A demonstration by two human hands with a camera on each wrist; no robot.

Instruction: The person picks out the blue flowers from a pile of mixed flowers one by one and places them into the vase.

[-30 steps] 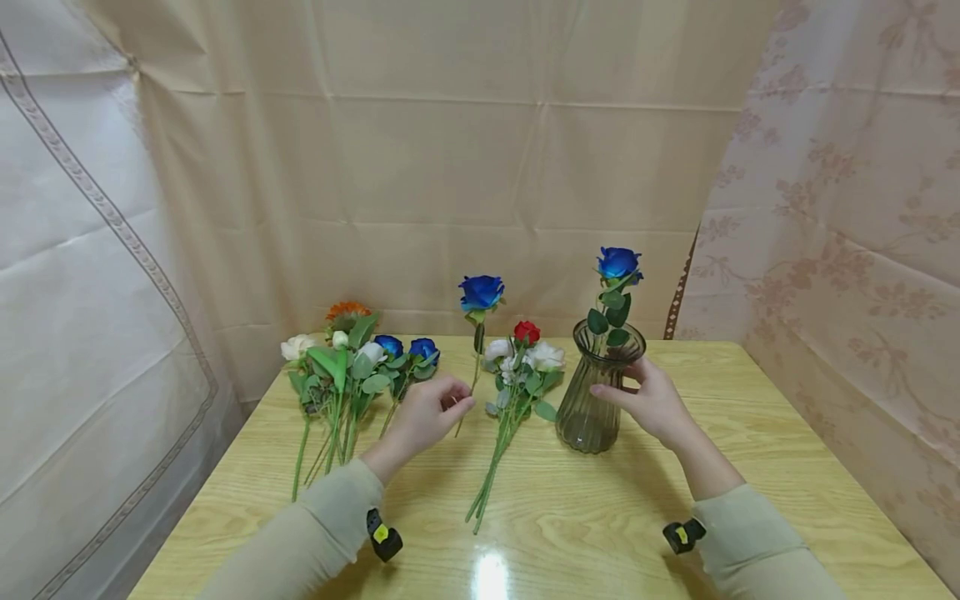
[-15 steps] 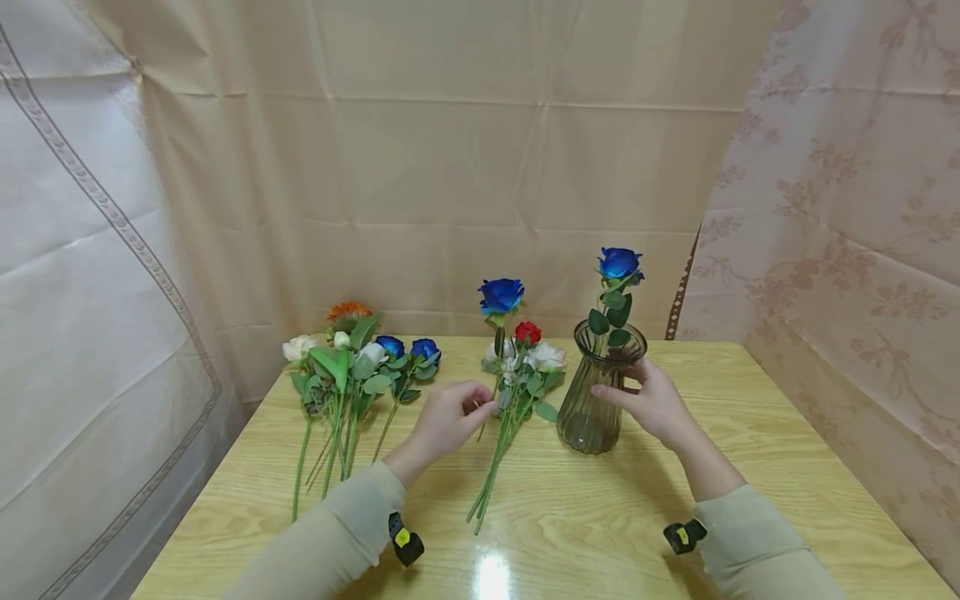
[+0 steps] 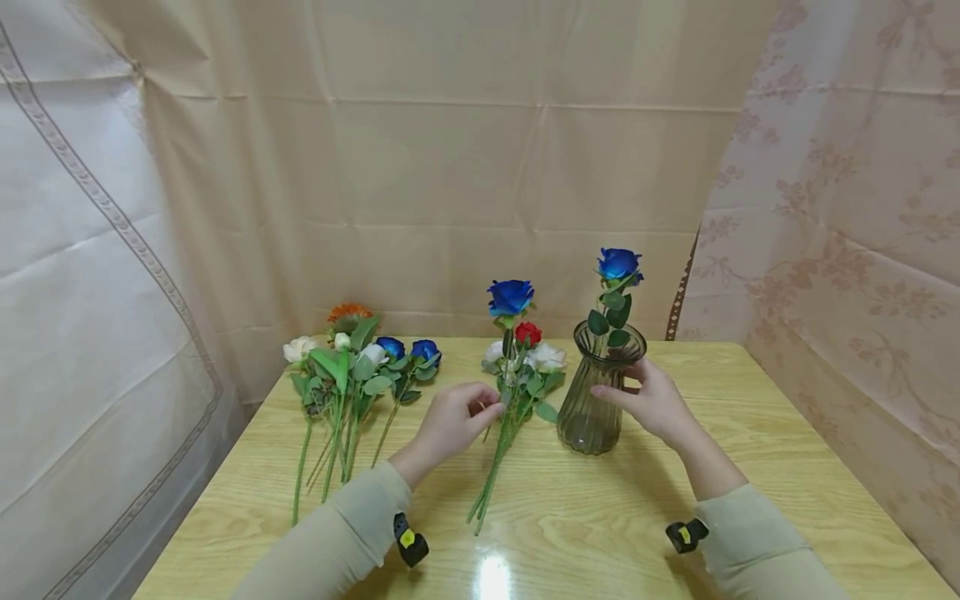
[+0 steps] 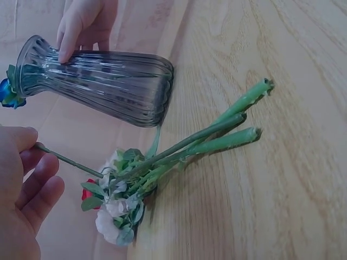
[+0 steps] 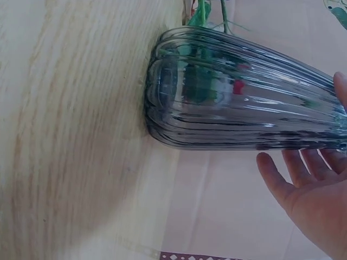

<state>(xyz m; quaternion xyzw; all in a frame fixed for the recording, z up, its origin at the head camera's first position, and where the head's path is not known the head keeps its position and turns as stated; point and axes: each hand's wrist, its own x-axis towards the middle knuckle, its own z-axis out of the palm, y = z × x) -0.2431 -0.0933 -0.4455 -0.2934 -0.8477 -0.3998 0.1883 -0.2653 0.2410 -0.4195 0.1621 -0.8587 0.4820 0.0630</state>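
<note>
My left hand (image 3: 453, 421) pinches the thin stem of a blue rose (image 3: 511, 297) between thumb and fingertips, bloom upward. In the left wrist view part of that stem (image 4: 73, 162) reaches past the fingertips. My right hand (image 3: 654, 404) grips the ribbed smoky glass vase (image 3: 588, 417) at its upper side, thumb in front and the other fingers partly hidden behind. The vase stands on the table, leaning slightly right. Another blue rose (image 3: 619, 263) with green leaves rises from its mouth. Between my hands lies a bunch with a red rose (image 3: 528, 334) and white flowers (image 3: 546, 358).
On the left of the wooden table (image 3: 585, 533) lies a pile with an orange flower (image 3: 348, 312), white flowers (image 3: 300, 347) and two blue roses (image 3: 425, 350). A beige curtain (image 3: 450, 167) hangs behind the table, and a floral curtain (image 3: 847, 250) at the right.
My left hand has moved right with the blue rose, whose bloom now stands above the red and white bunch. The right hand and the vase have stayed in place.
</note>
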